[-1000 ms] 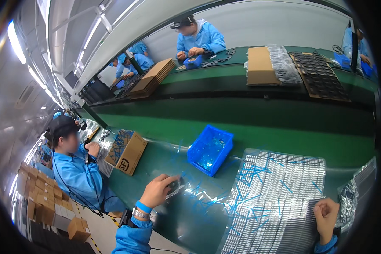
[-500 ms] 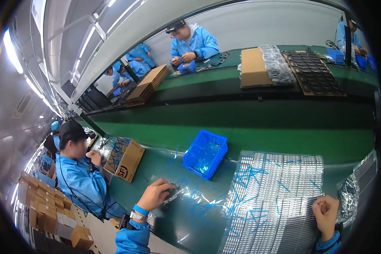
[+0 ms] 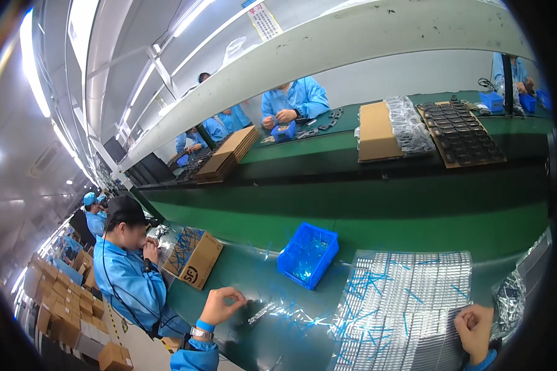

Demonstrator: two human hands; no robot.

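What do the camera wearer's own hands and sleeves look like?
Both hands are bare. The left hand has a blue wristband and a silver metal-link band above a light-blue sleeve. The right hand shows a matching blue cuff.

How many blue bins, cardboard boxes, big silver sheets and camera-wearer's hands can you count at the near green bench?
Blue bins: 1
Cardboard boxes: 1
Big silver sheets between the hands: 1
Camera-wearer's hands, left hand and right hand: 2
Total: 5
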